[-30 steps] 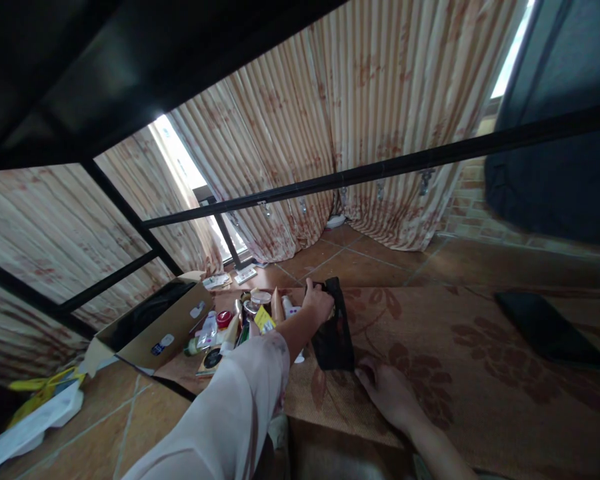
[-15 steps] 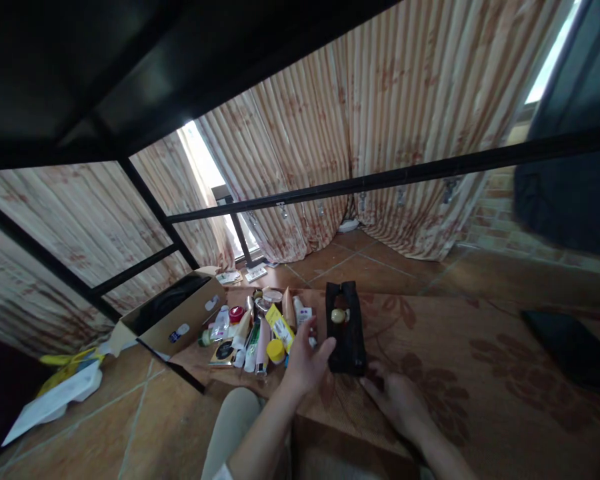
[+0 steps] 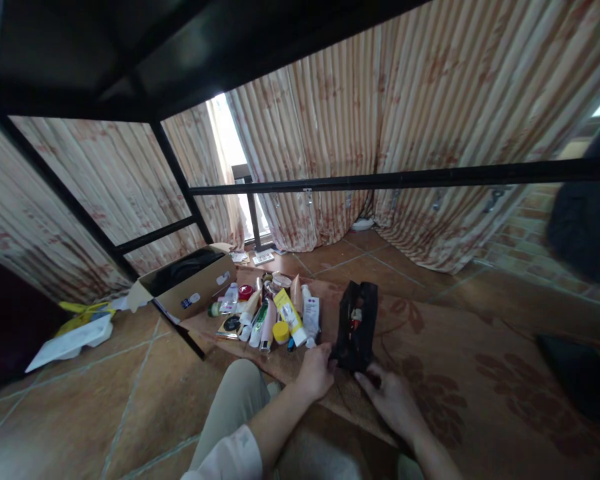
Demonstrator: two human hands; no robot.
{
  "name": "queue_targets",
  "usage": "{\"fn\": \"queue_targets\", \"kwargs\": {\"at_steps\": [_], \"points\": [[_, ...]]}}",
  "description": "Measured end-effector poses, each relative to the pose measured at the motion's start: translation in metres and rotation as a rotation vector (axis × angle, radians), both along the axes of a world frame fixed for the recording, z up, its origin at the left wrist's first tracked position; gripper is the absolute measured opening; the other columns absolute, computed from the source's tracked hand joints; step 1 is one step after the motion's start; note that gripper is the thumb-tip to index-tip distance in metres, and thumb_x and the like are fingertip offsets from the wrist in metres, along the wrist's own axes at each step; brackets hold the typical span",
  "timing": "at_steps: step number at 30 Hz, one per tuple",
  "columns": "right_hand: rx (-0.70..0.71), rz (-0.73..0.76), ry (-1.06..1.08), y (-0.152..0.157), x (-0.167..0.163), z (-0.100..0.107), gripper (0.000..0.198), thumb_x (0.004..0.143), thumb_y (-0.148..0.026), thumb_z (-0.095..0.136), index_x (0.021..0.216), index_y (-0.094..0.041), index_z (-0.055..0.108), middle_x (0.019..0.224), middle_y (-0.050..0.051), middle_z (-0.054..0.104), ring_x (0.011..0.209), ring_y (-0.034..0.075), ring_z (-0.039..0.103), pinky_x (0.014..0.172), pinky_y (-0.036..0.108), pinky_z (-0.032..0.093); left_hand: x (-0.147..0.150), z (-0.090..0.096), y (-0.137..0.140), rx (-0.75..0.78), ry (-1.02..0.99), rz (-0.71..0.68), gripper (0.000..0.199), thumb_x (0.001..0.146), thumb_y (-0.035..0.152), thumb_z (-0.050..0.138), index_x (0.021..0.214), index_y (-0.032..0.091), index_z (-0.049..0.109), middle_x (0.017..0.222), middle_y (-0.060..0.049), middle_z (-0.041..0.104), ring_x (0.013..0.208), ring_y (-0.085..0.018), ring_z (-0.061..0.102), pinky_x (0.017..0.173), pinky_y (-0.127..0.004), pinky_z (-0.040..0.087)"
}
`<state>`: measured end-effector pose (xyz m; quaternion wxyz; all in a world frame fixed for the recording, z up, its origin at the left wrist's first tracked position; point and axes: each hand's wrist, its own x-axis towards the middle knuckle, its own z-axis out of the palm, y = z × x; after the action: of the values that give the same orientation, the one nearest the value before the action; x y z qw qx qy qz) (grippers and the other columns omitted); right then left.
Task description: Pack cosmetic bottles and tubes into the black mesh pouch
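A black fabric pouch (image 3: 347, 343) stands on the brown patterned cloth, with its mouth spread open. Inside it some small items (image 3: 356, 319) show reddish and pale, too small to name. My left hand (image 3: 316, 372) is closed on the pouch's near left edge. At the near right corner, my right hand (image 3: 389, 395) pinches the fabric between thumb and fingers. Left of the pouch lies a cluster of tubes and small bottles, among them a yellow tube (image 3: 290, 317), a white tube (image 3: 311, 313), a pink tube (image 3: 269, 325) and a yellow-lidded jar (image 3: 281, 332).
An open cardboard box (image 3: 205, 290) with something black inside sits at the cloth's left end. A dark flat object (image 3: 577, 373) lies at the right. Black metal bars (image 3: 330, 182) cross in front of the curtains, under a dark panel (image 3: 80, 53) overhead.
My left hand has come down from beside the pouch and taken hold of its edge. The round cream item at the pouch's mouth no longer shows. The view has shifted left.
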<state>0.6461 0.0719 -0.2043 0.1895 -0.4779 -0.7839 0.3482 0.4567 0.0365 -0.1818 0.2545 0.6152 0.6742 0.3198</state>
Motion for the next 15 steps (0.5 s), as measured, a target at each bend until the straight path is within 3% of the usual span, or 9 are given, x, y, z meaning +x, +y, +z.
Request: {"fn": "queue_targets", "kwargs": {"at_steps": [5,10,15], "points": [[-0.119,0.197,0.071,-0.002,0.006,0.002,0.023,0.081,-0.031,0.045,0.084,-0.023,0.067,0.080,0.001,0.070,0.080,0.019,0.065,0.073,0.029,0.046,-0.025,-0.001,-0.033,0.049,-0.054,-0.109,0.018,0.075,0.011,0.055,0.087,0.020,0.065,0.089,-0.004,0.068,0.089,-0.022,0.062,0.082,-0.031,0.048],[-0.099,0.071,0.002,0.006,0.012,-0.005,0.029,0.082,-0.026,0.042,0.094,-0.021,0.068,0.095,0.005,0.072,0.090,0.021,0.066,0.081,0.031,0.045,-0.038,-0.013,-0.047,0.041,-0.081,-0.074,0.017,0.074,0.008,0.052,0.083,0.018,0.063,0.087,-0.003,0.066,0.086,-0.019,0.062,0.079,-0.028,0.048],[-0.029,0.005,-0.106,0.009,0.014,-0.010,0.031,0.084,-0.027,0.041,0.099,-0.021,0.068,0.096,0.007,0.073,0.090,0.022,0.067,0.082,0.031,0.045,-0.038,-0.020,-0.049,0.063,-0.137,-0.046,0.025,0.071,0.003,0.050,0.087,0.017,0.062,0.088,-0.003,0.067,0.087,-0.017,0.063,0.081,-0.028,0.049]]}}
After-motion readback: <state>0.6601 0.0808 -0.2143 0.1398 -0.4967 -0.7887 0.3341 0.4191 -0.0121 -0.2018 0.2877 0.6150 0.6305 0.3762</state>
